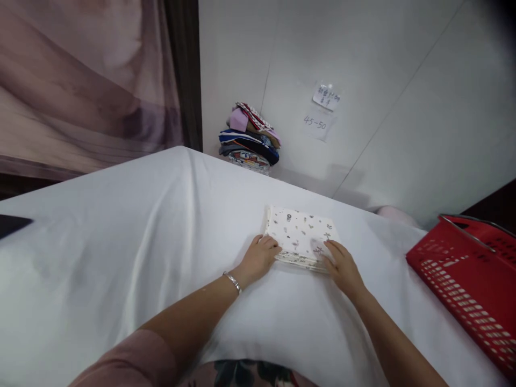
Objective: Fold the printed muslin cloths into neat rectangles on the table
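A folded white cloth [300, 228] with small printed plants and animals lies on the white-covered table, its layers showing along the near edge. My left hand [260, 258] grips its near left corner, fingers bent along the side. On the opposite side, my right hand [342, 266] holds the near right corner, with its thumb and fingers curved at the edge. The cloth sits flat between both hands. A silver bracelet [233, 282] circles my left wrist.
A red perforated basket [463, 285] with a metal handle stands at the right. Several folded fabrics [250, 137] are stacked beyond the table's far edge, against the wall. Handwritten paper notes [320, 113] hang there. A dark flat object [14, 224] lies at far left, below a pinkish curtain [88, 80].
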Demonstrator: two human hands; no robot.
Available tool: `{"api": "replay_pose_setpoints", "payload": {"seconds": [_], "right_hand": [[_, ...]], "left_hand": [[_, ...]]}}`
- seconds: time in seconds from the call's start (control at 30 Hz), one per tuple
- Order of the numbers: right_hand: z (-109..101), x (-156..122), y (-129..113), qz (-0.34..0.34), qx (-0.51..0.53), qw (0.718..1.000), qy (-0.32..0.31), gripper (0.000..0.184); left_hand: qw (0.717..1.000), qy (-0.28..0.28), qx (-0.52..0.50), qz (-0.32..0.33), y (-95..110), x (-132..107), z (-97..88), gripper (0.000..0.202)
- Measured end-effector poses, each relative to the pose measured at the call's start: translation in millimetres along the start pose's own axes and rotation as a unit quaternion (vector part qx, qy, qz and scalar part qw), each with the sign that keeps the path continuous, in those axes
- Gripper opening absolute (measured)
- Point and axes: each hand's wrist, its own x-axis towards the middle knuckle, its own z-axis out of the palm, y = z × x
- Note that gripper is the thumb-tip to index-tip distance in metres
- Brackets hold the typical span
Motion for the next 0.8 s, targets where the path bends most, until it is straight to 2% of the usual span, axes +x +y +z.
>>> {"api": "replay_pose_setpoints", "payload": {"seconds": [0.07,0.13,0.23,0.33,0.5,0.6,0.7,0.8], "right_hand": [[7,11,-11,-0.011,0.024,1.0,-0.014,0.044],[16,21,-13,0.008,0.023,0.998,-0.05,0.049],[31,27,-6,0.069,0.001,0.988,-0.135,0.054],[41,27,2,0.096,-0.012,0.981,-0.166,0.053],[38,24,3,0.072,-0.018,0.986,-0.147,0.052],[33,20,7,0.068,-0.029,0.99,-0.118,0.045],[33,9,21,0.103,-0.043,0.992,-0.062,0.044],[35,-4,39,0.176,-0.019,0.984,-0.022,0.053]], "left_hand": [[1.0,0.002,-0.001,0.0,0,0,0.5,0.029],[1.0,0.004,-0.002,-0.001,-1,-1,1.6,0.029],[1.0,0.007,-0.007,0.0,-2,-1,3.4,0.029],[1.0,0.005,-0.012,0.003,-2,-2,4.3,0.029],[1.0,0.002,-0.012,0.003,-2,-1,2.4,0.03],[1.0,-0.003,-0.016,0.0,-1,-1,0.8,0.029],[0.999,-0.013,-0.03,-0.006,-1,-2,1.2,0.028],[0.999,-0.012,-0.048,-0.006,-2,-2,3.1,0.028]]}}
